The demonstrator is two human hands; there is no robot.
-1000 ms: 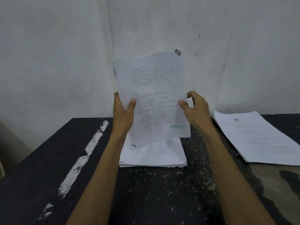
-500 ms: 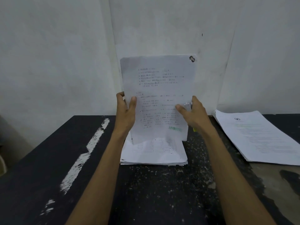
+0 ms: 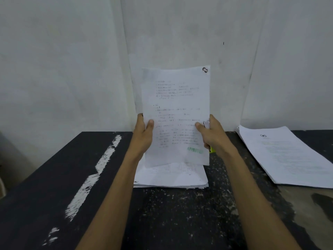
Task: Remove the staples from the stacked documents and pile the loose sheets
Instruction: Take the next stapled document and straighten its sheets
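Document (image 3: 176,114) upright between your hands, pile (image 3: 171,177) beneath them.
Your left hand (image 3: 144,134) pinches its left edge; your right hand (image 3: 214,136) pinches the right, also gripping a metal tool (image 3: 206,124).

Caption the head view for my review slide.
Left hand and right hand hold a printed document upright above a paper stack; a second pile lies to the right.
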